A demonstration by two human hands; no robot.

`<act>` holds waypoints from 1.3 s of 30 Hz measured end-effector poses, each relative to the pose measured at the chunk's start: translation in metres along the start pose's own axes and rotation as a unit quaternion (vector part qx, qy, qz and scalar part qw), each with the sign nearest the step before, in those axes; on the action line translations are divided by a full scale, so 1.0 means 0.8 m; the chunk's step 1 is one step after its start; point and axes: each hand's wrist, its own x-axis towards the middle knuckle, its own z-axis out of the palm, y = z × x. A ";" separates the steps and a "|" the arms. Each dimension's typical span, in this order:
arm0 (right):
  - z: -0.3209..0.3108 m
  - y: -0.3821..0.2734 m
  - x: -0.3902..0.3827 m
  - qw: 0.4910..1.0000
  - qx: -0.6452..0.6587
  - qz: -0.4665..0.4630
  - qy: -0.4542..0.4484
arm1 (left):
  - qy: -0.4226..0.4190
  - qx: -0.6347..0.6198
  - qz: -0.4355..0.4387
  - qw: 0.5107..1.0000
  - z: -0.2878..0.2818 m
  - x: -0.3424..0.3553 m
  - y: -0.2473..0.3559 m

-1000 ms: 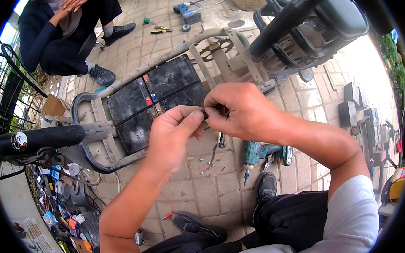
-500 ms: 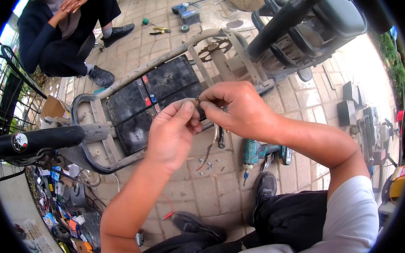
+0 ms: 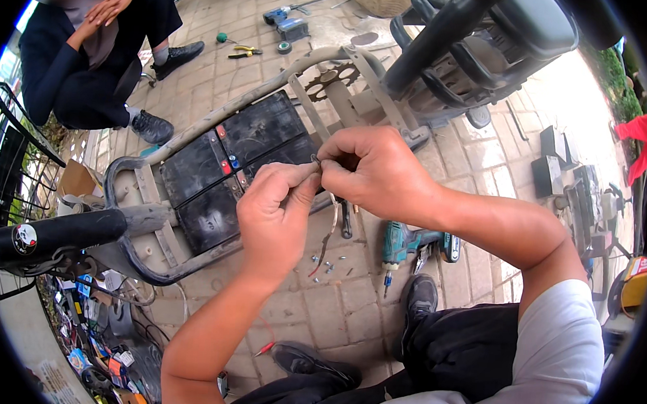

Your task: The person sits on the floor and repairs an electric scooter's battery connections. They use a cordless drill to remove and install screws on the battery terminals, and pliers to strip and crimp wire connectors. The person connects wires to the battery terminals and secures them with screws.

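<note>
My left hand (image 3: 273, 207) and my right hand (image 3: 376, 168) meet fingertip to fingertip above the frame of a vehicle. Between them is a small dark metal piece (image 3: 315, 159), too small to name. The thumb and forefinger of each hand are pinched together at it. Below and to the left, black batteries (image 3: 262, 125) lie side by side in the metal frame (image 3: 195, 132), with red and blue terminals (image 3: 226, 166) showing. A thin wire (image 3: 329, 235) hangs below my hands, its upper end hidden.
On the paving are a teal cordless drill (image 3: 400, 244), several loose screws (image 3: 329, 269) and a red-tipped lead (image 3: 264, 348). Farther off lie yellow-handled pliers (image 3: 245, 52) and a blue power tool (image 3: 287, 23). A person (image 3: 89, 65) squats at far left. Cluttered parts (image 3: 108, 337) fill the lower left.
My left thumb and forefinger have straightened and pressed together at the small piece. My right hand keeps its pinch. The view has shifted slightly, and red cloth shows at the right edge.
</note>
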 end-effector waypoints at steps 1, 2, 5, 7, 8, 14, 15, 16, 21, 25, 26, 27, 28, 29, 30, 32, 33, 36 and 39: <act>0.001 0.003 0.000 0.999 -0.023 -0.040 0.019 | -0.012 0.005 -0.002 1.000 -0.002 0.001 0.000; 0.003 0.009 0.001 0.995 -0.046 -0.080 0.038 | -0.025 0.011 -0.004 1.000 -0.004 0.002 0.002; 0.006 0.021 0.005 0.970 -0.126 -0.196 0.071 | -0.046 -0.088 -0.116 0.988 -0.007 0.006 0.009; 0.004 0.023 0.009 0.941 -0.193 -0.268 0.077 | -0.053 -0.189 -0.201 0.960 -0.007 0.008 0.008; 0.001 0.021 0.011 0.922 -0.231 -0.303 0.076 | -0.057 -0.238 -0.231 0.942 -0.008 0.009 0.007; -0.055 0.022 0.037 0.908 -0.287 -0.271 0.145 | -0.029 -0.354 -0.287 0.889 -0.029 0.005 -0.007; -0.057 0.015 0.033 0.934 -0.250 -0.222 0.124 | -0.027 -0.377 -0.295 0.878 -0.032 0.005 -0.009; -0.053 0.015 0.029 0.942 -0.258 -0.209 0.057 | -0.031 -0.378 -0.305 0.874 -0.031 0.007 -0.010; -0.033 0.003 0.018 0.982 -0.158 -0.074 -0.075 | -0.040 -0.448 -0.330 0.830 -0.026 0.015 -0.006; -0.012 0.007 0.023 0.974 -0.087 -0.207 -0.017 | -0.049 -0.448 -0.337 0.827 -0.030 0.013 -0.001; -0.010 0.008 0.024 0.970 -0.104 -0.220 -0.022 | -0.049 -0.445 -0.338 0.828 -0.030 0.012 0.000; -0.008 0.009 0.024 0.965 -0.121 -0.232 -0.026 | -0.049 -0.442 -0.340 0.828 -0.030 0.012 0.001; -0.006 0.010 0.025 0.959 -0.138 -0.244 -0.030 | -0.049 -0.440 -0.342 0.829 -0.030 0.011 0.002; -0.002 0.012 0.024 0.956 -0.146 -0.252 -0.024 | -0.042 -0.449 -0.341 0.825 -0.030 0.009 0.003; 0.003 0.014 0.023 0.953 -0.155 -0.259 -0.018 | -0.036 -0.458 -0.341 0.820 -0.029 0.007 0.002; 0.010 0.014 0.019 0.944 -0.183 -0.275 0.001 | -0.027 -0.465 -0.338 0.818 -0.028 0.005 0.002; 0.012 0.014 0.016 0.937 -0.203 -0.284 0.015 | -0.025 -0.462 -0.336 0.820 -0.027 0.004 0.002; 0.014 0.011 0.015 0.900 -0.288 -0.324 0.038 | -0.014 -0.385 -0.313 0.868 -0.021 0.006 0.012; 0.009 0.006 0.013 0.866 -0.347 -0.360 0.022 | -0.029 -0.264 -0.277 0.923 -0.022 0.009 0.014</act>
